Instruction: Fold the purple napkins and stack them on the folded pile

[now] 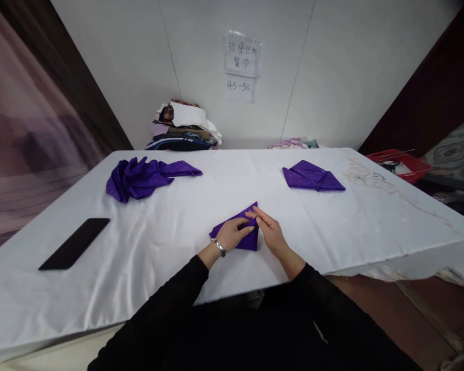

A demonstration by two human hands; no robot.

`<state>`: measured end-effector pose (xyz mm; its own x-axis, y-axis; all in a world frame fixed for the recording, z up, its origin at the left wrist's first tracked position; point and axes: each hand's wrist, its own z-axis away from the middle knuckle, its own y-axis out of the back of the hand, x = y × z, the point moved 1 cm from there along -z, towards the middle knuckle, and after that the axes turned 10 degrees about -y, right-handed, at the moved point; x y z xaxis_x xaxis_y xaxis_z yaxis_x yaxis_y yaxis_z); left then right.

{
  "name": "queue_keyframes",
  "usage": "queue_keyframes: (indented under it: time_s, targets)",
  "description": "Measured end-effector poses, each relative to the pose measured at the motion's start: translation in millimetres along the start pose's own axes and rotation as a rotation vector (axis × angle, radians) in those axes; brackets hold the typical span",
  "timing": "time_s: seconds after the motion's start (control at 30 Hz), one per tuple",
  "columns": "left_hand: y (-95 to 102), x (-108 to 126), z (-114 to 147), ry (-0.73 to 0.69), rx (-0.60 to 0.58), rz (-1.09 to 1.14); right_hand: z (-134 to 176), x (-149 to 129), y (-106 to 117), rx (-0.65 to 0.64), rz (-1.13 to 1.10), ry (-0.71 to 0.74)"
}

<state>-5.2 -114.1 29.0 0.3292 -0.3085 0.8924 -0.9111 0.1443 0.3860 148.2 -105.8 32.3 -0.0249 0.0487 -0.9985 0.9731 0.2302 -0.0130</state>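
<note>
A purple cloth napkin (249,243), folded into a rough triangle, lies on the white tablecloth in front of me. My left hand (232,234), with a silver bracelet at the wrist, rests over its middle, thumb and fingers closed on the fabric. At the napkin's right edge my right hand (269,230) pinches the cloth near the upper corner. The fingertips of both hands nearly meet there, and they hide part of the folds. Farther back to the right sits another folded purple napkin (313,176). Crumpled purple cloth (139,178) is heaped at the back left.
A flat black rectangular object (75,243) lies on the left of the table (158,278). Behind the table's far edge are a stack of folded clothes (187,129) and a red basket (410,167) at the right. A handwritten sign (242,62) hangs on the wall.
</note>
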Motion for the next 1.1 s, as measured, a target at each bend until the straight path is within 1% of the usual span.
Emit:
queue_keyframes:
  time_s: [0.13, 0.23, 0.3, 0.37, 0.43, 0.57, 0.7, 0.77, 0.87, 0.97, 1.1]
  targets:
    - [-4.1, -2.0, -4.7, 0.040, 0.079, 0.029, -2.2, 6.4, 0.2, 0.014, -0.051, -0.079]
    - [-5.8, -1.6, -5.8, 0.049, 0.098, 0.047, -0.7, 16.9, 1.0, 0.044, -0.133, -0.159]
    - [-5.7, -1.6, -5.8, 0.048, 0.107, 0.038, 2.0, 23.8, 2.4, 0.076, -0.169, -0.181]
    - [-5.2, -1.9, -5.6, 0.035, 0.115, 0.025, 5.3, 28.4, 4.8, 0.114, -0.152, -0.186]
    - [-4.9, -1.9, -5.7, 0.017, 0.120, 0.002, 7.8, 29.5, 7.4, 0.139, -0.083, -0.183]
    - [-5.7, 1.1, -6.7, -0.009, 0.113, -0.073, 7.1, 22.5, 8.5, 0.100, 0.044, -0.128]
    - [-4.8, 4.3, -6.2, -0.025, 0.090, -0.111, -0.6, 16.3, 4.5, 0.064, 0.022, -0.125]
    - [-1.2, 2.6, -4.0, -0.018, 0.078, -0.135, -5.8, 16.6, 3.5, 0.040, -0.022, -0.154]
    - [8.5, -6.2, 3.0, 0.016, 0.050, -0.190, -15.2, 19.0, 5.8, 0.021, -0.058, -0.201]
    - [21.5, -18.9, 13.1, 0.067, 0.027, -0.269, -27.0, 20.9, 11.1, 0.053, -0.047, -0.226]
    - [37.6, -33.0, 27.2, 0.126, 0.046, -0.312, -45.5, 25.6, 16.1, 0.081, -0.034, -0.242]
